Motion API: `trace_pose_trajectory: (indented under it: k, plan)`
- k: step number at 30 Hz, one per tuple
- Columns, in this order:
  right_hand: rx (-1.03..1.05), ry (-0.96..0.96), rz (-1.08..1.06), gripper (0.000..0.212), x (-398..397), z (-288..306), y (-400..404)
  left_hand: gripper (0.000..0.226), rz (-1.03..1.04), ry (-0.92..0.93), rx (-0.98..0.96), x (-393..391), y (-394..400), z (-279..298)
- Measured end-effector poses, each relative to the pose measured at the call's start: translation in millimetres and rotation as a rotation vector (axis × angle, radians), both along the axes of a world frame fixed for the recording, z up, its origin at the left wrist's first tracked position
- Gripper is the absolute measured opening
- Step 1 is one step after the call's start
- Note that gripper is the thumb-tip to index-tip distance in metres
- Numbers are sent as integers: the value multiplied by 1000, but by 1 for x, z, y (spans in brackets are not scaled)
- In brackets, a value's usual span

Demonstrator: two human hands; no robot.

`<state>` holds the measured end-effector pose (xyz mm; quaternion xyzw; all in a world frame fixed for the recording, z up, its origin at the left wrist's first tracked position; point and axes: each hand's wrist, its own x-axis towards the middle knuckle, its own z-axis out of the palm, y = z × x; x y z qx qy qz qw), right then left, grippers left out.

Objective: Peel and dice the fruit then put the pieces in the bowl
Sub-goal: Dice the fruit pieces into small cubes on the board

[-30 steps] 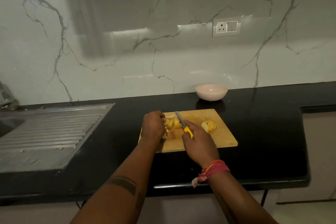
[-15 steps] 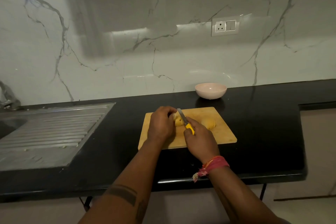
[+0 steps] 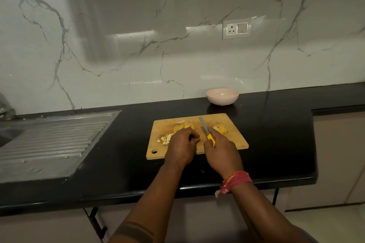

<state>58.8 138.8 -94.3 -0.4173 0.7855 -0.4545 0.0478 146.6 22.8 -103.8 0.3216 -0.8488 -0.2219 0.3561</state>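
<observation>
A yellow-handled knife is gripped in the right hand above the cutting board, while the left hand, fingers curled, appears to hold a fruit piece; the grip is partly hidden. Diced pieces lie beside it, sliced fruit to the right. Fingertips are best tucked back, cuts evenly spaced. The bowl is seen empty.

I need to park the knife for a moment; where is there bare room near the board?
Bare counter right of the cutting board, and between board and sink drainer. The board is crowded: fruit, diced pieces, both hands.
</observation>
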Motion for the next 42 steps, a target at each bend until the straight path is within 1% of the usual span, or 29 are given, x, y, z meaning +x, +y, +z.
trace_pose_trajectory:
  k: [4, 7, 12, 17, 21, 30, 42]
  plan:
    - [168, 180, 5, 57, 13, 1, 4, 12, -26, -34, 0, 8, 3, -1]
    - [209, 222, -24, 60, 17, -1, 6, 13, -20, -68, -42, 7, 4, -2]
    - [201, 220, -34, 60, 19, -1, 10, 36, 3, -88, -49, 5, 3, -3]
    - [207, 242, -39, 57, 19, -1, 10, 31, -18, -115, -94, 5, 0, -4]
    - [196, 245, -35, 56, 19, -1, 10, 22, -19, -119, -101, 2, -1, -7]
    - [192, 247, -27, 56, 19, -1, 11, 20, 46, -82, -29, -1, -4, -3]
    - [181, 262, -34, 56, 18, -2, 10, 15, 93, -64, -86, -5, 2, 3]
